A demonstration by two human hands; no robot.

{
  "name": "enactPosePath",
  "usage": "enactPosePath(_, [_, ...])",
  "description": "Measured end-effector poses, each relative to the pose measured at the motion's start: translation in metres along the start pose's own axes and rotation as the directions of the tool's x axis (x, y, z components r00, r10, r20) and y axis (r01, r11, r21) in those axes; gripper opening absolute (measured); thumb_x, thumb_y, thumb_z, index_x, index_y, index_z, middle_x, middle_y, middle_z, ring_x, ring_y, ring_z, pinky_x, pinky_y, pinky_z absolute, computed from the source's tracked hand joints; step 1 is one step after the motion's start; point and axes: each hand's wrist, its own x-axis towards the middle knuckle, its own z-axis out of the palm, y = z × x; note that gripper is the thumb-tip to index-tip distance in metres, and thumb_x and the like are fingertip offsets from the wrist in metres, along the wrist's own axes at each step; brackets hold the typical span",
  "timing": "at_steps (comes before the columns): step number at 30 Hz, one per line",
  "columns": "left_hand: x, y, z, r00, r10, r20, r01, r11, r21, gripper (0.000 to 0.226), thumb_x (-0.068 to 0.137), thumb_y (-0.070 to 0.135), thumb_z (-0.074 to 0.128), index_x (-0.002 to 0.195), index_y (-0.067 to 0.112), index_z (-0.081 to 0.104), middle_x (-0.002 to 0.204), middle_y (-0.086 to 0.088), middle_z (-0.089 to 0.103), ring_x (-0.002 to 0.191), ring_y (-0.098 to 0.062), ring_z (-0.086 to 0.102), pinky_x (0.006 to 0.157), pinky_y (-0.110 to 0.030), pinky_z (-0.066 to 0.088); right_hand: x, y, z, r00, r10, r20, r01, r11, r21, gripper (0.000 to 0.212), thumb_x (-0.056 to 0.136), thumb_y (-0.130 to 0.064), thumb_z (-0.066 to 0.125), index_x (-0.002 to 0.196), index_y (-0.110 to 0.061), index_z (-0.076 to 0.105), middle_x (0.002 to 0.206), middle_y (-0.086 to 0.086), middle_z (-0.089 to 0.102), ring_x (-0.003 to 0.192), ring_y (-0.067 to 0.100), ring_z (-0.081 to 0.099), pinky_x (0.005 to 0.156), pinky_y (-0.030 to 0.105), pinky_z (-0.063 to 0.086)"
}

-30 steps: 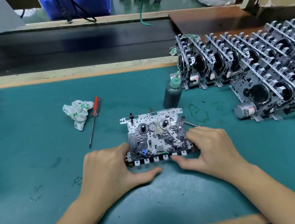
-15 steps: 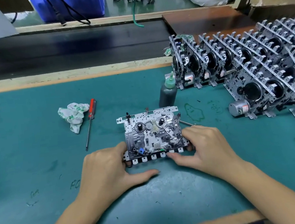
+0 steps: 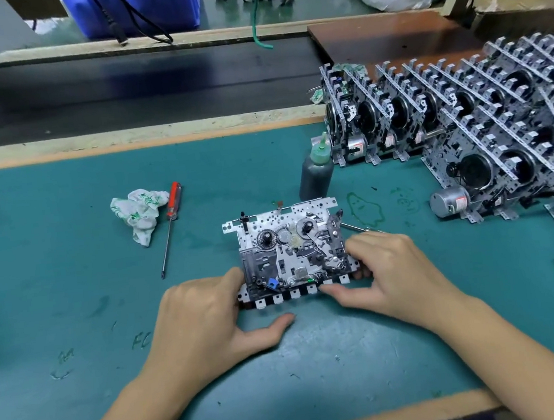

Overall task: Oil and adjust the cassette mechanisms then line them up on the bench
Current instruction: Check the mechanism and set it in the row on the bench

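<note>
Nothing's really moved; both hands still grip the cassette mechanism (image 3: 290, 248) flat on the bench (image 3: 75, 294). Left hand (image 3: 208, 323) holds its left edge, right hand (image 3: 395, 273) pinches its key row. Looks mid-adjustment; next it probably joins the lined-up row (image 3: 461, 116).

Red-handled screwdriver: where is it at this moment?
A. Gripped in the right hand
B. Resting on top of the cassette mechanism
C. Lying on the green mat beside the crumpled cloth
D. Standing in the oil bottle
C. The red-handled screwdriver lies flat on the green mat, just right of the crumpled cloth, untouched; both the left hand and the right hand are at the cassette mechanism.
</note>
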Motion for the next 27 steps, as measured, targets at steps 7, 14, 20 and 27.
enactPosePath(7, [-0.0001, -0.0009, 0.0020, 0.995, -0.004, -0.101, 0.009, 0.999, 0.048, 0.064, 0.090, 0.064, 0.035, 0.050, 0.014, 0.038, 0.035, 0.002, 0.037, 0.029, -0.018, 0.040, 0.032, -0.026, 0.029, -0.0012, 0.0010, -0.0004, 0.999, 0.009, 0.053, -0.012, 0.998, 0.057, 0.051, 0.072, -0.062, 0.057, 0.059, -0.016, 0.039, 0.055, -0.006, 0.038, 0.050, 0.012, 0.034, 0.049, 0.023, 0.028])
enactPosePath(14, [-0.0001, -0.0047, 0.0056, 0.992, 0.049, -0.118, -0.040, 0.996, 0.082, 0.069, 0.094, 0.065, 0.024, 0.054, 0.012, 0.040, 0.036, 0.000, 0.035, 0.029, -0.020, 0.038, 0.031, -0.027, 0.029, -0.0016, 0.0014, -0.0011, 0.998, 0.020, 0.052, -0.024, 0.996, 0.089, 0.049, 0.071, -0.060, 0.059, 0.059, -0.018, 0.035, 0.054, -0.007, 0.035, 0.050, 0.012, 0.032, 0.049, 0.022, 0.027])
enactPosePath(20, [0.0024, -0.0040, 0.0034, 0.993, 0.072, -0.094, -0.067, 0.996, 0.054, 0.070, 0.092, 0.067, 0.025, 0.053, 0.011, 0.040, 0.036, 0.000, 0.036, 0.029, -0.020, 0.039, 0.031, -0.028, 0.033, -0.0005, -0.0004, 0.0017, 0.998, 0.056, 0.029, -0.057, 0.997, 0.048, 0.044, 0.078, -0.055, 0.052, 0.061, -0.019, 0.034, 0.055, -0.010, 0.031, 0.050, 0.011, 0.031, 0.049, 0.017, 0.021])
enactPosePath(27, [0.0007, -0.0002, 0.0049, 0.988, 0.039, -0.149, -0.015, 0.987, 0.157, 0.069, 0.095, 0.061, 0.022, 0.052, 0.011, 0.042, 0.035, -0.001, 0.036, 0.027, -0.020, 0.038, 0.034, -0.021, 0.022, -0.0029, 0.0005, -0.0022, 0.995, 0.044, 0.093, -0.054, 0.992, 0.114, 0.050, 0.067, -0.064, 0.059, 0.060, -0.020, 0.037, 0.054, -0.007, 0.041, 0.051, 0.009, 0.035, 0.050, 0.022, 0.031])
